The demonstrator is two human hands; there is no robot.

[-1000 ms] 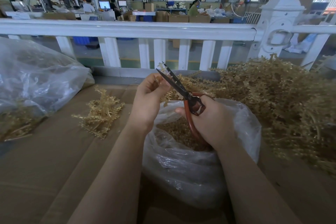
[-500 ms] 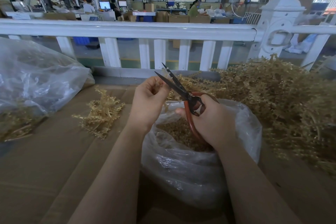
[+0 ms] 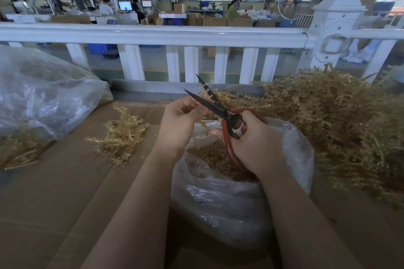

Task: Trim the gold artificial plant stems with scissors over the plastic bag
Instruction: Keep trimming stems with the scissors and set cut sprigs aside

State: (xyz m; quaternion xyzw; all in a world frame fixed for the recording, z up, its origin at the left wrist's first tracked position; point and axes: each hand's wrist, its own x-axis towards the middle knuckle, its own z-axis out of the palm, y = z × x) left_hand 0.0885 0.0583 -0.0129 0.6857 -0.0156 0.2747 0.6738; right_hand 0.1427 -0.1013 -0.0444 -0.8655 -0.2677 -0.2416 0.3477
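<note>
Head | left hand [image 3: 181,124] pinches stem [image 3: 206,92] | right hand [image 3: 254,144] grips scissors [image 3: 215,105]

No text, label or number can be read; distant monitors [image 3: 124,5] and signs are blurred.

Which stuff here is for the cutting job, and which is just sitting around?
For the job:
scissors in the right hand
gold stem in the left hand
plastic bag underneath
big gold pile

Just sitting around:
white railing
other bag
small gold clump
</note>
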